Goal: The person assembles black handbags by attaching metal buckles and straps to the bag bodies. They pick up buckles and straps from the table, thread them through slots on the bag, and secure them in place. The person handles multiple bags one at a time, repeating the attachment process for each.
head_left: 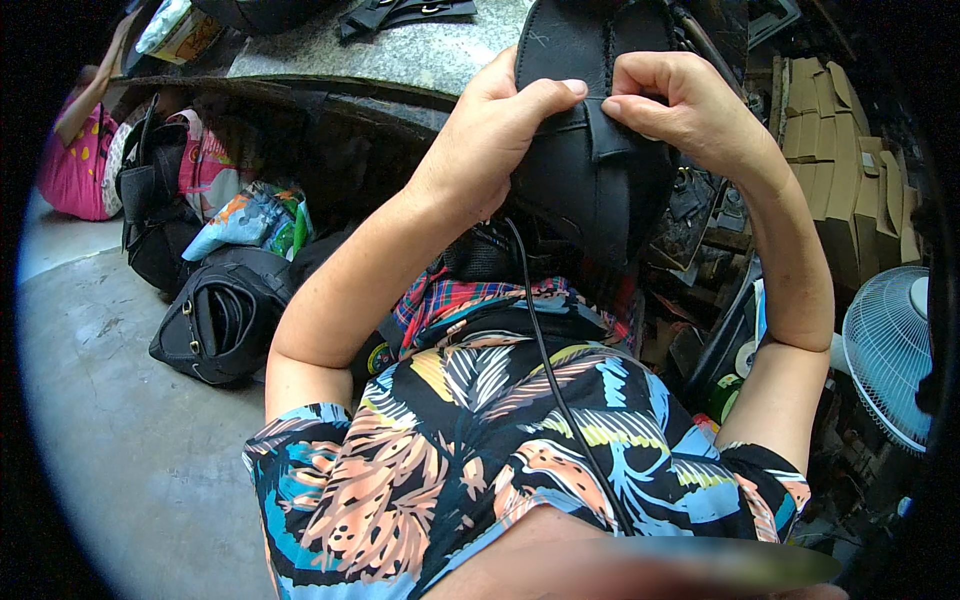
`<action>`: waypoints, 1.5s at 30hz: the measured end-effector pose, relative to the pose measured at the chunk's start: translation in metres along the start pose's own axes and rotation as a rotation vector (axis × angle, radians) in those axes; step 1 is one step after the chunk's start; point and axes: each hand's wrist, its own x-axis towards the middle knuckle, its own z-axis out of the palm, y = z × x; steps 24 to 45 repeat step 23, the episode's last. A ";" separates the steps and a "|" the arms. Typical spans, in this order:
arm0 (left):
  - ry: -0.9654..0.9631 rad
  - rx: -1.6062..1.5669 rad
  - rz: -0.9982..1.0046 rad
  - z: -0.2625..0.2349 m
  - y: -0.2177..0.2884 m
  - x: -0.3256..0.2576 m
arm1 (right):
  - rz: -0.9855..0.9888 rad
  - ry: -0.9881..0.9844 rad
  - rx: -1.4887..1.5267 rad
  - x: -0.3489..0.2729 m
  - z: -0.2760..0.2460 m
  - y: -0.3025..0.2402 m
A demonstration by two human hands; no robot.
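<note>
1. Two hands hold a black leather piece (590, 150) up against the edge of a grey stone table (400, 50).
2. The left hand (490, 140) presses its thumb on the piece, fingers gripping behind.
3. The right hand (690, 105) pinches a strap (605, 135) on its front.
4. A black bag (225, 315) lies on the floor (120, 420) to the left; a fan (890, 350) stands to the right.

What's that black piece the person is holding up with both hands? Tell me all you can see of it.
The black leather-like piece looks like a shoe upper: matte, curved, with a stitched edge and a narrow strap down its middle. It is held upright before the stone-topped bench. The left hand grips its left side; the right hand pinches the strap's top.
</note>
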 end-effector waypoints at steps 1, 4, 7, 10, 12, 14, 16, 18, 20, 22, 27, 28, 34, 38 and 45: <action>-0.018 -0.017 0.015 -0.001 0.000 0.005 | -0.022 0.011 -0.020 0.003 -0.003 0.003; -0.086 0.056 0.099 -0.002 -0.004 0.009 | -0.016 -0.009 0.026 0.007 -0.004 0.012; -0.090 0.073 0.097 -0.006 -0.005 0.011 | 0.001 -0.003 0.068 0.006 -0.002 0.020; -0.063 0.050 0.084 -0.008 -0.006 0.011 | -0.017 -0.010 0.069 0.010 -0.001 0.026; -0.046 0.055 0.076 -0.010 -0.006 0.012 | -0.031 -0.016 0.103 0.014 0.000 0.030; -0.041 0.050 0.082 -0.011 -0.006 0.014 | -0.036 -0.011 0.174 0.016 0.001 0.032; -0.047 0.031 0.101 -0.012 -0.006 0.016 | -0.031 -0.024 0.170 0.015 -0.001 0.034; -0.049 0.031 0.097 -0.013 -0.006 0.016 | -0.020 -0.049 0.162 0.015 -0.002 0.035; -0.042 0.033 0.096 -0.013 -0.006 0.016 | -0.004 -0.086 0.150 0.015 -0.005 0.037; -0.030 0.042 0.098 -0.011 -0.007 0.015 | 0.030 -0.133 0.167 0.015 -0.007 0.039; -0.030 0.042 0.098 -0.011 -0.007 0.015 | 0.046 -0.156 0.175 0.017 -0.008 0.040; -0.030 0.042 0.098 -0.011 -0.007 0.015 | 0.046 -0.156 0.175 0.017 -0.008 0.040; -0.030 0.042 0.098 -0.011 -0.007 0.015 | 0.046 -0.156 0.175 0.017 -0.008 0.040; -0.030 0.042 0.098 -0.011 -0.007 0.015 | 0.046 -0.156 0.175 0.017 -0.008 0.040; -0.030 0.042 0.098 -0.011 -0.007 0.015 | 0.046 -0.156 0.175 0.017 -0.008 0.040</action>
